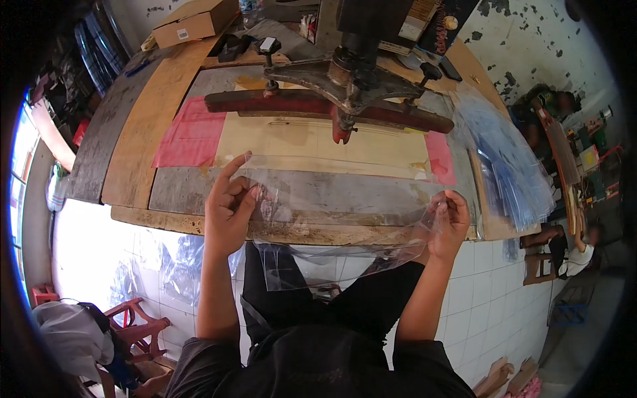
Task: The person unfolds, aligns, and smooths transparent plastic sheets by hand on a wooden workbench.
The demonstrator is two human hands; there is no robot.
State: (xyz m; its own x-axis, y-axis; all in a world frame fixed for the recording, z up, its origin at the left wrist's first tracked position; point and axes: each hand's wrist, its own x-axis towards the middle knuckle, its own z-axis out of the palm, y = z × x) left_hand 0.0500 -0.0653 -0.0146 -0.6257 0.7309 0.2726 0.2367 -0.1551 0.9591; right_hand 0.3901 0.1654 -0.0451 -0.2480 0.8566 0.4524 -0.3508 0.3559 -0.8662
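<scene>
This looks like a small workshop. Beyond the hands, a worn metal press head [345, 86] hangs over a stained wooden tabletop [133, 132]. To the right of the right hand [450, 215] lies a stack of clear plastic sheets [507, 162]; farther right, people sit at another workbench [557, 152]. The walls have peeling paint, and white tiles cover the floor [474, 292].
</scene>
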